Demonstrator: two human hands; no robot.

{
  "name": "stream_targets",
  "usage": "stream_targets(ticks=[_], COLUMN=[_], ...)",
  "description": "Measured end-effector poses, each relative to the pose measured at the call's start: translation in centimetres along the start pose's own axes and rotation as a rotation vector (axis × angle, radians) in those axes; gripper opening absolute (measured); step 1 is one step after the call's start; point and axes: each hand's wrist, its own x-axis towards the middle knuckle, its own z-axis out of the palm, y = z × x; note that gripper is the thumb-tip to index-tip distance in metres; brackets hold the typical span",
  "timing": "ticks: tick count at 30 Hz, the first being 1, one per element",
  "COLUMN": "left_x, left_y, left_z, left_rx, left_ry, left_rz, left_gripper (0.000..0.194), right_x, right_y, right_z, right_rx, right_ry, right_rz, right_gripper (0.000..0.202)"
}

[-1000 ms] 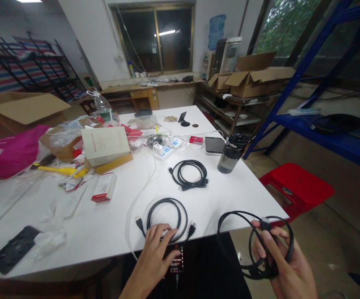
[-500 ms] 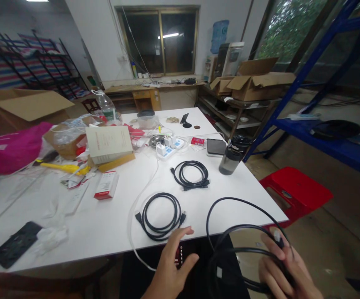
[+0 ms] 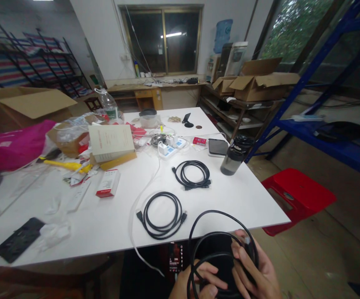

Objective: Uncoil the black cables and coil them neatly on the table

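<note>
Below the table's front edge, my right hand (image 3: pixel 253 263) is closed around a black cable (image 3: pixel 219 212) bent into several loose loops. My left hand (image 3: pixel 200 280) is at the left side of these loops, its fingers apart and pointing toward my right hand. Part of the loop crosses in front of the left hand; whether the fingers press on it is hard to see. On the white table lie two coiled black cables with plugs: a nearer coil (image 3: pixel 162 215) and a farther coil (image 3: pixel 195 174).
A dark-lidded bottle (image 3: pixel 234 155) stands near the right edge of the table (image 3: pixel 245 199). Behind the coils is a white power strip (image 3: pixel 170 147). Left are a red-and-white box (image 3: pixel 108 182) and a black phone-like object (image 3: pixel 19 240). A red stool (image 3: pixel 300 193) stands right.
My right hand has moved left with the looped cable, over my lap. My left hand has moved right and down, to the loops. The coils on the table lie as before.
</note>
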Motion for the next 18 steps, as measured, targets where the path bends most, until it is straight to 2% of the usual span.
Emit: stream_targets(ticks=[3,6,8,13,18], left_x=[-0.1,-0.4,-0.7,-0.8,0.4], left_y=[1.0,1.7,2.3,4.3,6.3], left_z=[-1.2,-1.6,-1.6,-2.8,-6.6], left_rx=[0.104,0.024,-0.063,-0.172,-0.236], left_ry=[-0.031,0.007,0.074,0.351,0.704], left_rz=[0.016,0.014,0.029,0.147,0.228], left_gripper=[0.065,0.064,0.066,0.06,0.066], right_x=[0.9,1.4,1.5,2.1,4.5], right_y=[0.8,0.6,0.2,0.4,1.9], right_z=[-0.9,-0.8,-0.2,2.5,7.3], right_rx=[-0.09,-0.15,-0.162,-0.23,-0.271], right_ry=[-0.015,0.009,0.032,-0.046,-0.245], right_rz=[-0.013,-0.047,-0.064,-0.096,-0.165], right_gripper=[0.069,0.066,0.065,0.065,0.058])
